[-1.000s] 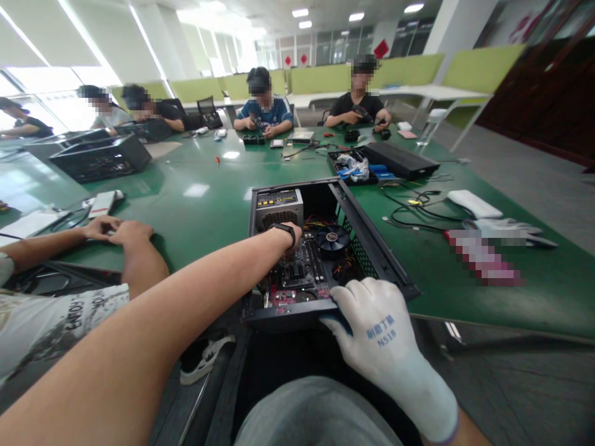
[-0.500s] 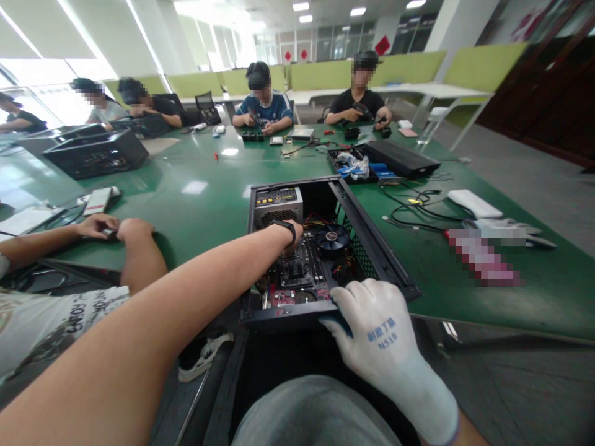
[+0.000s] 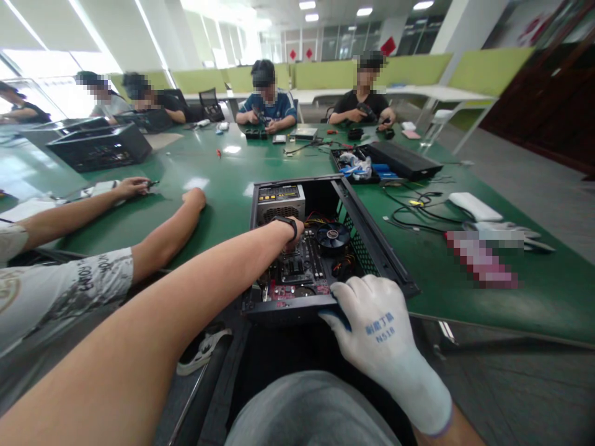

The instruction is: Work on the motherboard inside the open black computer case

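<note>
An open black computer case (image 3: pixel 372 241) lies on the green table (image 3: pixel 223 204), overhanging the near edge. Inside it are a grey power supply (image 3: pixel 280 203), a motherboard (image 3: pixel 300 269) and a round cooler fan (image 3: pixel 333 236). My bare left arm, with a black wristband, reaches into the case; my left hand (image 3: pixel 294 234) dips down behind the wrist beside the fan, so its fingers are hidden. My right hand (image 3: pixel 369 316), in a white glove, is closed over the case's near front edge.
A person at my left stretches both arms (image 3: pixel 153 210) over the table. Other people sit at the far side. Another black case (image 3: pixel 100 145) stands far left, an open tray of parts (image 3: pixel 357 167) and loose cables (image 3: pixel 413 207) to the right, white gloves (image 3: pixel 504 229) beyond.
The person at my left has stretched both arms further out over the table. My own hands have stayed at the case; the view has shifted slightly.
</note>
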A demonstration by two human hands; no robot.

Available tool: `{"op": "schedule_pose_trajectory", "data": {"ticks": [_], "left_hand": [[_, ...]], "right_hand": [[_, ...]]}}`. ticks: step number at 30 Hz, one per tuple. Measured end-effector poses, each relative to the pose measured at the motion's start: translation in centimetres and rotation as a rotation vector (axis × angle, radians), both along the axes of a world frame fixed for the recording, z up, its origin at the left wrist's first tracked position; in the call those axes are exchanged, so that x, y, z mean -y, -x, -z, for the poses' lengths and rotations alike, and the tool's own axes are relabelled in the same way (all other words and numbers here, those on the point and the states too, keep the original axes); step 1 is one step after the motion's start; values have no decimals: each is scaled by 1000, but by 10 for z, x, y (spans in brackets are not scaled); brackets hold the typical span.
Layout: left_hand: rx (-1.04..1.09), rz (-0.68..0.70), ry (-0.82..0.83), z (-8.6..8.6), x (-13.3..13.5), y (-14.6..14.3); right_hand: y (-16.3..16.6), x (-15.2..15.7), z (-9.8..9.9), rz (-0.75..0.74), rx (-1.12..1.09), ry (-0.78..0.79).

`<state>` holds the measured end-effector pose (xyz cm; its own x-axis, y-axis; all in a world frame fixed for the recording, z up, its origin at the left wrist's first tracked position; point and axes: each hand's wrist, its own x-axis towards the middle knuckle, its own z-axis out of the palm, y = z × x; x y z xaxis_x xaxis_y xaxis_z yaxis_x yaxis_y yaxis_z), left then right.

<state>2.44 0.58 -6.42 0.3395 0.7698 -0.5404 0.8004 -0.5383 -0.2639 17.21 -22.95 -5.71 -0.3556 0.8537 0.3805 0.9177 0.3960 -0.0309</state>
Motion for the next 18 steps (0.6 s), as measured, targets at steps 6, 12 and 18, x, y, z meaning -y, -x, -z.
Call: {"op": "schedule_pose_trajectory", "data": {"ticks": [6,12,18], "left_hand": [[-27,26,-30,0,0,2],[-25,24,-6,-4,3,-1],[-21,10,0,-5,4,-1]], "right_hand": [[0,0,0,-2,2,-9],[0,0,-1,-5,-2,-1],[0,0,-1,-10,-9,1]]}}
